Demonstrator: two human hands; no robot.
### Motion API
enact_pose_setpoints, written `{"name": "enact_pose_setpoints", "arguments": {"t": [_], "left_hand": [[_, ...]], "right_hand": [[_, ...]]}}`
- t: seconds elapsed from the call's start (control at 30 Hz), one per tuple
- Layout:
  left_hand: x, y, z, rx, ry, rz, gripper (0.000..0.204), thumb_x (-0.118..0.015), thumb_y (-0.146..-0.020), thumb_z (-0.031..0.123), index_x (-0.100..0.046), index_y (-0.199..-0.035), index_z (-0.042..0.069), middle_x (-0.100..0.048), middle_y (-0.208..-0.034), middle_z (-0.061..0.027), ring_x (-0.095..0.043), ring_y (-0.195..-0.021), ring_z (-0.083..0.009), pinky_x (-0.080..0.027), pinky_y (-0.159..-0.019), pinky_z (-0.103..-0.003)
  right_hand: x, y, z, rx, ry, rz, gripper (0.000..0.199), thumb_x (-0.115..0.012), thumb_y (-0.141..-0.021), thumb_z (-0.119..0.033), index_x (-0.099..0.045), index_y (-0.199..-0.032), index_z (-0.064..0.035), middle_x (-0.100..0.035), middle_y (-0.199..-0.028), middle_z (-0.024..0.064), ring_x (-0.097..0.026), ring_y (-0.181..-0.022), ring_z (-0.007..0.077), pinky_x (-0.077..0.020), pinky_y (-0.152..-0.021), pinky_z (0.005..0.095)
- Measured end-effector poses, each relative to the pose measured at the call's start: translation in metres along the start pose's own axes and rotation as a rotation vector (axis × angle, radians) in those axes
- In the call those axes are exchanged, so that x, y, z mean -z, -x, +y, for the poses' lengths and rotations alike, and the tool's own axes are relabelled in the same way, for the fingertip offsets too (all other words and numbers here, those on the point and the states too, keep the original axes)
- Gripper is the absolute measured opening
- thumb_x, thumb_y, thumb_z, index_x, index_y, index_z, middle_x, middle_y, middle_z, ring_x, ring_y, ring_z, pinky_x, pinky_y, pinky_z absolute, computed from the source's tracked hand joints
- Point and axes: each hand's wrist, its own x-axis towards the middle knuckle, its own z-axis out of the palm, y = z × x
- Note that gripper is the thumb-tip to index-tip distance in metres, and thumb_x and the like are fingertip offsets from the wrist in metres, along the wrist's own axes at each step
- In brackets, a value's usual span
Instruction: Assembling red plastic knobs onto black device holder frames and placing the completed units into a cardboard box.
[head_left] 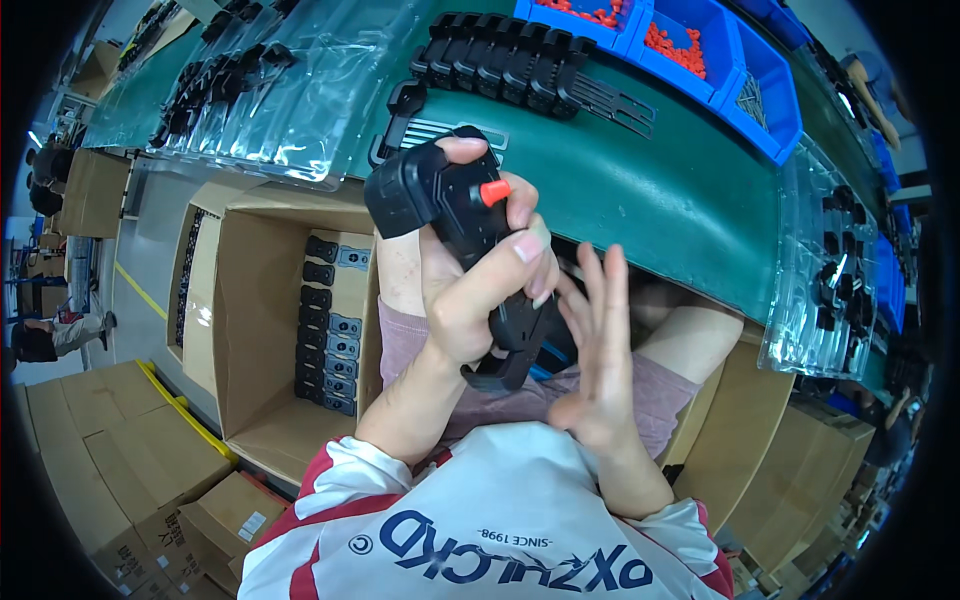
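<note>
In front of my chest, my left hand [470, 290] is closed around a long black plastic housing [462, 205], which is held tilted over my lap. A small red knob [495, 192] sticks out of its upper side, beside my fingers. The lower end of the housing hooks out below the hand. To the right of it, my right hand [602, 350] is open, its fingers stretched upward and nothing seen in them. Just beyond the housing, a black bracket with metal bars [408, 125] lies at the near edge of the green table [650, 190].
Black housings [500, 60] stand in a row on the table. Blue bins [735, 75] hold red knobs [675, 50] and screws [752, 100]. Clear trays [320, 110] with black parts lie left and right. An open cardboard box [260, 330] with stacked parts stands at my left.
</note>
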Motion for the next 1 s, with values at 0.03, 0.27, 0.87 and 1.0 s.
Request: {"name": "enact_pose_setpoints", "arguments": {"t": [0.03, 0.27, 0.87, 1.0], "left_hand": [[-0.001, 0.001, -0.001, 0.01, 0.007, -0.021, 0.066, -0.05, -0.076, -0.009, -0.028, -0.132, 0.017, -0.048, -0.092, -0.0118, -0.048, -0.056, -0.0144, -0.042, -0.047, -0.024], [-0.008, 0.004, -0.004, 0.09, 0.07, -0.162, 0.07, -0.054, -0.081, 0.003, -0.021, -0.142, 0.017, -0.053, -0.095, -0.0201, -0.057, -0.061, -0.0242, -0.048, -0.051, -0.03], [0.004, 0.021, 0.022, 0.06, -0.592, -0.025, 0.031, -0.044, -0.098, 0.024, -0.06, -0.092, -0.002, -0.059, -0.077, -0.0034, -0.047, -0.064, -0.0063, -0.037, -0.058, -0.017], [0.007, 0.019, 0.019, 0.115, -0.539, -0.031, 0.03, -0.045, -0.097, 0.024, -0.06, -0.096, -0.002, -0.06, -0.078, -0.0035, -0.047, -0.064, -0.0056, -0.037, -0.058, -0.017]], "right_hand": [[0.001, -0.002, 0.001, -0.032, -0.116, 0.058, 0.133, -0.082, -0.06, -0.053, 0.003, -0.145, 0.0038, -0.015, -0.147, 0.0285, -0.027, -0.133, 0.0394, -0.0268, -0.107, 0.0464], [0.006, -0.001, 0.003, -0.23, -0.443, 0.089, 0.069, -0.075, -0.076, -0.03, -0.041, -0.127, 0.0022, -0.049, -0.115, 0.0188, -0.048, -0.102, 0.0246, -0.0374, -0.089, 0.0314], [0.021, -0.009, -0.02, 0.199, 0.339, -0.016, 0.014, -0.069, -0.071, -0.004, -0.062, -0.081, 0.0033, -0.055, -0.08, 0.0079, -0.046, -0.066, 0.0159, -0.0376, -0.061, 0.0238], [0.023, -0.008, -0.017, 0.201, 0.347, 0.013, 0.015, -0.069, -0.071, -0.005, -0.062, -0.082, 0.0031, -0.055, -0.08, 0.0079, -0.046, -0.065, 0.0158, -0.0376, -0.06, 0.0235]]}}
